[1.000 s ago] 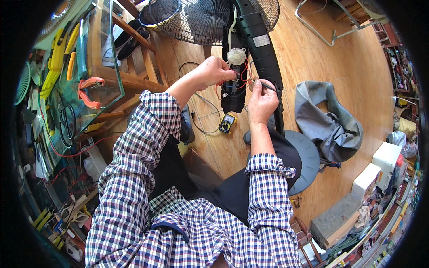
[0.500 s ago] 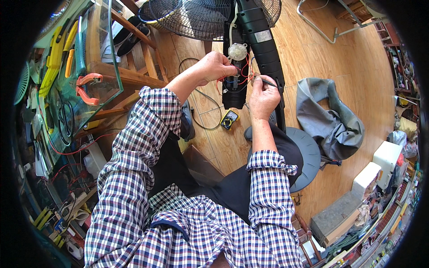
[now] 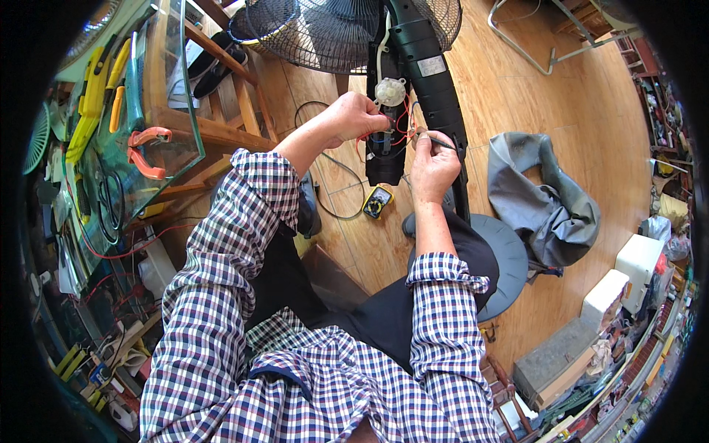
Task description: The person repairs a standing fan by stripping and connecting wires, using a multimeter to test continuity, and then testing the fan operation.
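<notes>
Little has moved since half a second ago: the view has shifted slightly, so the fan and both hands sit a touch lower in the frame, with the hands in the same places at the wiring. Upper centre, the opened black fan column (image 3: 382,170) carries a pale round part (image 3: 390,92), and red wires (image 3: 404,118) spill out beside it. The left hand (image 3: 353,120) is nearly closed, thumb and fingertips pinched together at the column; what they grip is too small to tell. The right hand (image 3: 434,170) has its fingers curled and its thumb pressed in, holding a slim dark tool (image 3: 444,143) near the wires. Just below the column, a yellow-and-black meter (image 3: 377,201) lies on the wooden floor (image 3: 343,244). Right of centre is a crumpled grey cloth (image 3: 543,210); at upper left, an orange clamp (image 3: 150,153) grips a glass tabletop (image 3: 177,159).
</notes>
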